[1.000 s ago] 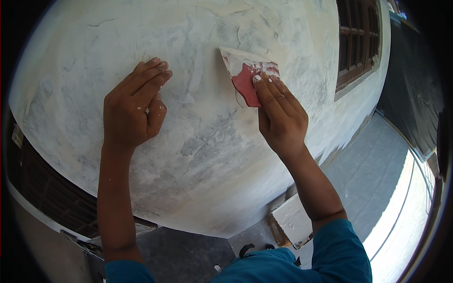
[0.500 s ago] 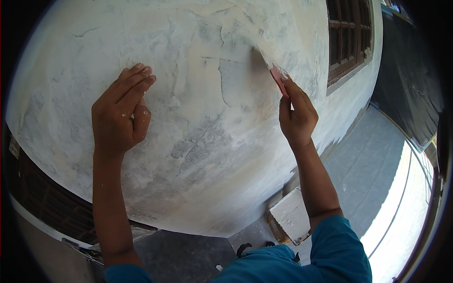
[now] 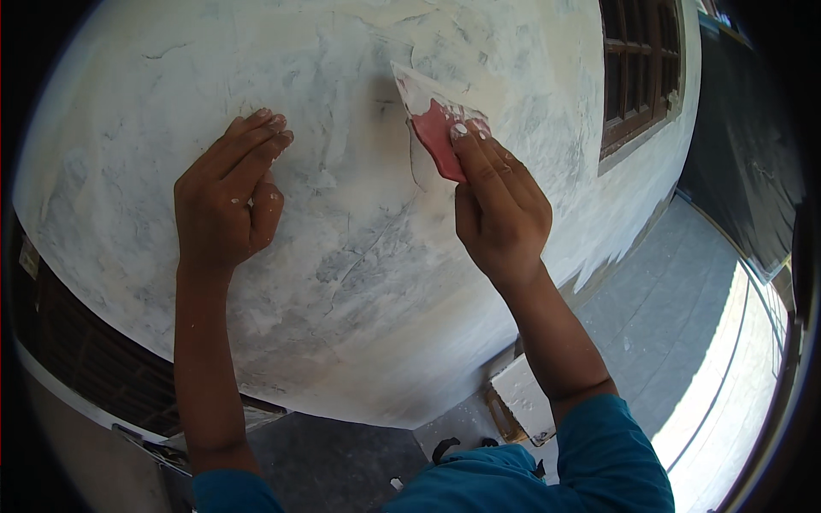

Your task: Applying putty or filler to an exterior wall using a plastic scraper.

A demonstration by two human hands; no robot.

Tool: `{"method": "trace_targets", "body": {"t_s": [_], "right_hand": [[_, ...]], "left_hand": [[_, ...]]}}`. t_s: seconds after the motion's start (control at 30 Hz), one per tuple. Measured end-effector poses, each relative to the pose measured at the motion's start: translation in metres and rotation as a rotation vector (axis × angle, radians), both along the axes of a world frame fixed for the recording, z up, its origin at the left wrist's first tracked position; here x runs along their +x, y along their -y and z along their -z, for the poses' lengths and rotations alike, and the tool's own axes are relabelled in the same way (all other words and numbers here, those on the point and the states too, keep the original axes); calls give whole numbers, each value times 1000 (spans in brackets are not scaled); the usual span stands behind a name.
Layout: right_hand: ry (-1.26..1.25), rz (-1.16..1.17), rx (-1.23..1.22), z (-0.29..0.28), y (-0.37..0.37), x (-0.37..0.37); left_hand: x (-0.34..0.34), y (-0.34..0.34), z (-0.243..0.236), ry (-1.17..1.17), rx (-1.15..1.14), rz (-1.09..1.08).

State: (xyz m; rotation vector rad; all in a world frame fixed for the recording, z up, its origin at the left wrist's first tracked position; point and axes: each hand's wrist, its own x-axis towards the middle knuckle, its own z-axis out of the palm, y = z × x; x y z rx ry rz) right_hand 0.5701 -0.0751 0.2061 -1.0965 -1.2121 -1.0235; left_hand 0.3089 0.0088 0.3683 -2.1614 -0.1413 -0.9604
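Observation:
My right hand [image 3: 505, 197] grips a putty knife [image 3: 436, 141] with a red body and a pale edge smeared with white putty. Its blade slants up and left at the wall [image 3: 359, 197], casting a soft shadow there; firm contact is hard to tell. White flecks mark the thumb and fingers. To the left, my left hand [image 3: 227, 188] is raised before the wall, fingers stretched out side by side and thumb bent below them. No object shows in it, though its palm is hidden. The wall is patchy white and grey, with cracks and raised putty ridges.
A brown-framed window [image 3: 641, 68] is set in the wall at upper right. Below my right arm stands a putty-smeared white box or container [image 3: 526, 398] on the floor. Dark sheeting [image 3: 744, 137] hangs at far right. Another dark grille [image 3: 85, 350] lies at lower left.
My right hand and the putty knife have moved left across the wall, and the knife's broad face now shows more. My left hand has barely shifted.

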Motion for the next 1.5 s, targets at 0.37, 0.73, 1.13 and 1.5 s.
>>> {"method": "trace_targets", "body": {"t_s": [0.37,0.73,1.13,1.5], "right_hand": [[220,-440,-262,108,37,-111],[207,-171,-170,115,9,-77],[87,-121,-85,53,-8,-39],[76,-227,-105,72,20,-84]], "left_hand": [[-2,-1,-1,-13,15,25],[0,-2,-1,-2,40,19],[1,0,2,15,12,-8],[-2,-2,2,-1,32,26]]}}
